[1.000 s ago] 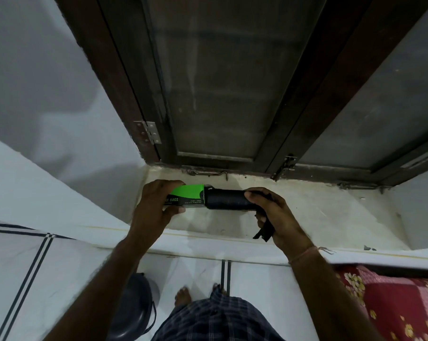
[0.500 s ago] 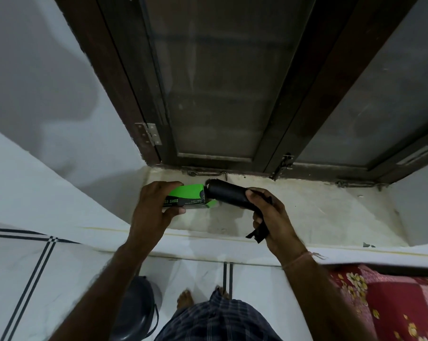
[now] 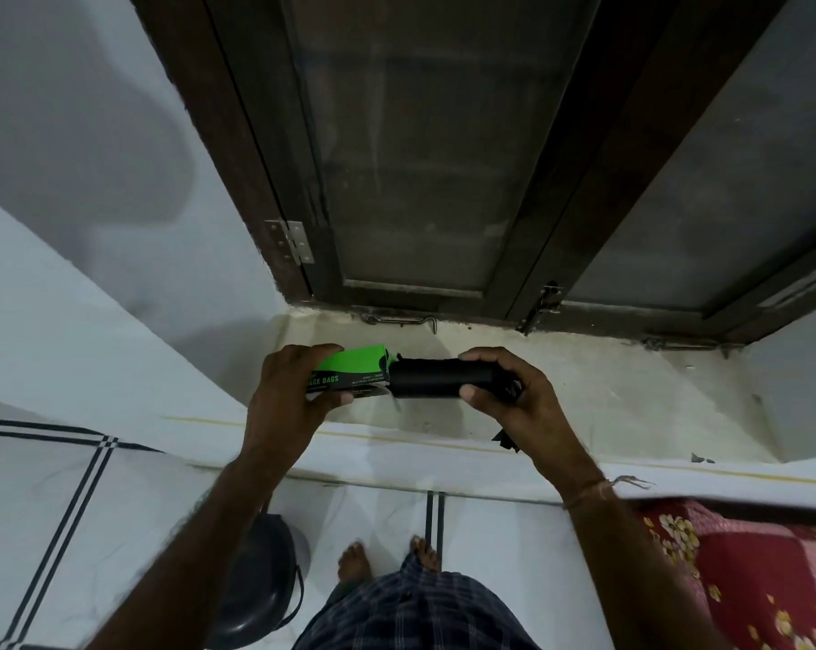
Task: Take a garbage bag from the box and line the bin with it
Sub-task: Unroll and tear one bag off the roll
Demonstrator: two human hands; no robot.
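Observation:
My left hand (image 3: 289,401) grips a green and black garbage bag box (image 3: 354,372) above the window sill. A black roll of garbage bags (image 3: 432,380) sticks out of the box's right end, lying level. My right hand (image 3: 514,396) holds the roll's right end between thumb and fingers, and a loose black bag end (image 3: 504,441) hangs below that hand. The dark bin (image 3: 256,584) with a wire handle stands on the floor below my left forearm, partly hidden by it.
A pale stone window sill (image 3: 607,396) runs under the dark wooden window frame (image 3: 584,204) with a hinge (image 3: 296,241) and latches. White tiled floor (image 3: 45,509) with black lines lies below. A red flowered bedcover (image 3: 748,570) is at the lower right. My feet (image 3: 357,562) stand near the bin.
The roll was tilted up to the left half a second ago; now it lies level, in line with the box. My right hand has shifted its hold to the roll's right end.

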